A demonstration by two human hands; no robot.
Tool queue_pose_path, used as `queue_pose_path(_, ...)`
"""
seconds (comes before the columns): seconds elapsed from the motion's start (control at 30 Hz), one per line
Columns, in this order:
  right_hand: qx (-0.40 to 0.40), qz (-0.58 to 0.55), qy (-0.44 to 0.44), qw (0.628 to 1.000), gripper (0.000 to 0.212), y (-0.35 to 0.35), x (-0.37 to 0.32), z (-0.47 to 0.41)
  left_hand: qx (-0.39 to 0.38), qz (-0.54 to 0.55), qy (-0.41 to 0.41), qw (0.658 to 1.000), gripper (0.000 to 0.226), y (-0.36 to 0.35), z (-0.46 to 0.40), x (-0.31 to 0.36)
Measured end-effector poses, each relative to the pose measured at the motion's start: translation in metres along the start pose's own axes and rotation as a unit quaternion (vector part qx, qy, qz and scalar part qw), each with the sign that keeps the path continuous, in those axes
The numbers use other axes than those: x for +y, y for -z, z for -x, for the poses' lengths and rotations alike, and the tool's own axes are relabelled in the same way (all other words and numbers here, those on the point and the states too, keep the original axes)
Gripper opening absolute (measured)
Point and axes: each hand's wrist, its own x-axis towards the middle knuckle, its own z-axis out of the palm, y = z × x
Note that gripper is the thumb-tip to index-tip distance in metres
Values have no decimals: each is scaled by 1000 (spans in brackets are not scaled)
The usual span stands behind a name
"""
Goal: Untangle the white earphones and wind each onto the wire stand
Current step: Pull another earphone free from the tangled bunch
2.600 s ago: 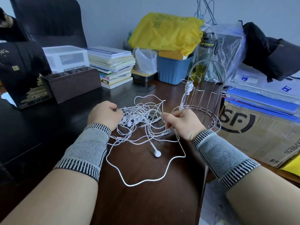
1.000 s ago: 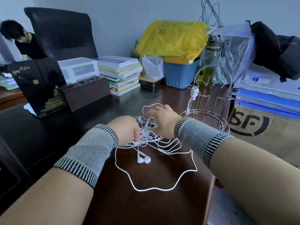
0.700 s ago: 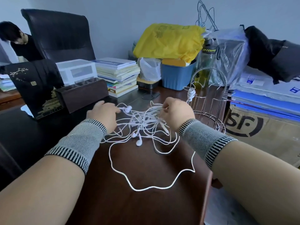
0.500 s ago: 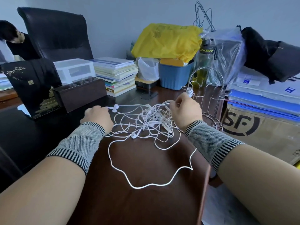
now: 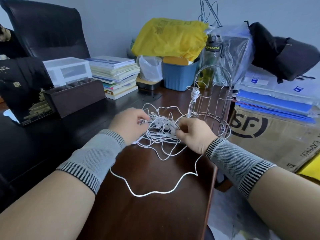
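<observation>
1. My left hand (image 5: 129, 123) and right hand (image 5: 194, 134) each pinch strands of the tangled white earphones (image 5: 161, 129) on the dark surface (image 5: 155, 213).
2. One earphone coil (image 5: 194, 93) hangs wound on the wire stand (image 5: 213, 101), just right of the tangle.

Dark wooden desk (image 5: 155, 213), black leather chair (image 5: 50, 30), pale grey wall (image 5: 112, 18).

A grey knitted band (image 5: 97, 158) is worn on each wrist (image 5: 237, 161) — black-and-white stripes are seen at both ends.
</observation>
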Motion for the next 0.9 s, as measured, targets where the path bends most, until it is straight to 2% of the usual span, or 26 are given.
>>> queue_pose_path(0.1, -11, -2, 44, 999, 13, 0, 3, 8, -89, -75, -33, 993, 33, -17, 1, 9)
queue_pose_path(0.2, 2, 16, 92, 996, 14, 1, 9, 14, -87, -186, 15, 979, 32, -20, -5, -1)
queue_pose_path(0.27, 17, 28, 113, 993, 11, 1, 13, 17, -79, -206, 62, 973, 35, -16, -6, -7)
queue_pose_path(0.37, 55, 51, 165, 983, 23, -5, 19, 19, -79, -214, 98, 969, 46, -5, -6, -11)
queue_pose_path(0.43, 29, 47, 192, 980, 30, -8, 14, 22, -90, -219, 120, 964, 48, 3, -7, -12)
queue_pose_path(0.53, -46, -4, 182, 982, 28, -8, 0, 27, -130, -229, 144, 954, 42, 6, -13, -19)
queue_pose_path(0.6, -45, -62, 152, 985, 27, -8, -5, 27, -130, -236, 152, 951, 34, 6, -13, -23)
queue_pose_path(0.7, 45, -140, 53, 988, 27, -4, -5, 18, -111, -241, 151, 952, 25, 4, -4, -19)
queue_pose_path(0.77, 77, -101, 41, 991, 28, -1, -6, 11, -49, -227, 125, 965, 22, 3, 3, -13)
queue_pose_path(0.87, -54, -18, 76, 995, 27, -4, -11, 11, 103, -154, 51, 981, 19, 1, 9, -3)
queue_pose_path(0.9, -105, -29, 79, 991, 25, -6, -15, 15, 108, -111, 32, 987, 16, 1, 9, 1)
